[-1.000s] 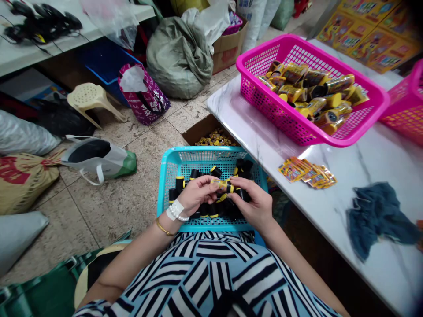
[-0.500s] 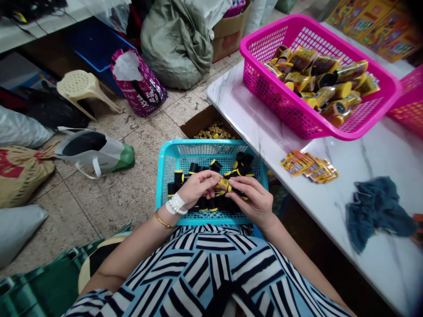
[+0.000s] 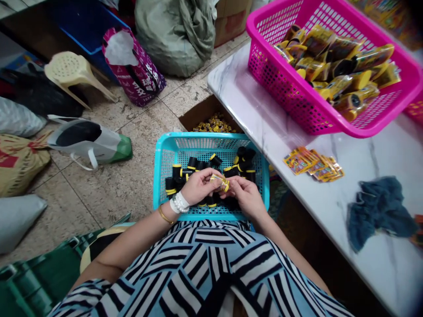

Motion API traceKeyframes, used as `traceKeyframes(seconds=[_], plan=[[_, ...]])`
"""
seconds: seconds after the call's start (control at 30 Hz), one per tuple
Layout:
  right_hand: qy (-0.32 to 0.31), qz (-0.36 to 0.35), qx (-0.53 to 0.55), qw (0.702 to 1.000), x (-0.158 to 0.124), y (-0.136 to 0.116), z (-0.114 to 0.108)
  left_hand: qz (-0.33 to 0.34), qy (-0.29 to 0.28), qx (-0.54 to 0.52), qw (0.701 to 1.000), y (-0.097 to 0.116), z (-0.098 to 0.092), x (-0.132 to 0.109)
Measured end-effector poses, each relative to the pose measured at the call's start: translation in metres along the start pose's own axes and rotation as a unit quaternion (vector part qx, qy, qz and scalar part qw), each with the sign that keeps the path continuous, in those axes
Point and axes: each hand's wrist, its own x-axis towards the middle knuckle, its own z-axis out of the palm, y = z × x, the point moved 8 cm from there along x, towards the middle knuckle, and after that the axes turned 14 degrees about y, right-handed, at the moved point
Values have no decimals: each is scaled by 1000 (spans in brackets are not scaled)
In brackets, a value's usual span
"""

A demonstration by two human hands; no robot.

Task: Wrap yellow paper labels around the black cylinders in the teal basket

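Over the turquoise basket (image 3: 158,176), my left hand (image 3: 196,188) pinches a small yellow printed tube (image 3: 220,182) with a shiny wrapper. The fingertips of my right hand (image 3: 248,197) close on the tube's right end. Just what the fingertips grip on it is too small to make out. Below both hands, several black tubes with yellow rims (image 3: 177,170) lie loose in the basket, some upright and some on their sides. My hands and wrists hide part of them.
A pink basket (image 3: 280,99) of yellow wrapped tubes stands on the marble-patterned table (image 3: 238,83). Printed orange cards (image 3: 313,164) and a dark blue cloth (image 3: 380,211) lie nearer. A cardboard box (image 3: 194,112) of small yellow pieces sits beyond my basket. Bags and a stool (image 3: 74,70) stand left.
My right hand has drawn its fingers in closer around the tube's end. The tube has turned slightly and sits a little lower against the basket. The whole view has shifted downward.
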Motion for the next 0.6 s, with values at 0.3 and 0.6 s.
traceKeyframes(seconds=[0.3, 0.6], plan=[[22, -248, -147, 957, -11, -42, 4, -150, 48, -87, 984, -20, -6, 0], [89, -357, -233, 900, -21, -48, 7, -110, 46, -137, 983, -7, -3, -2]])
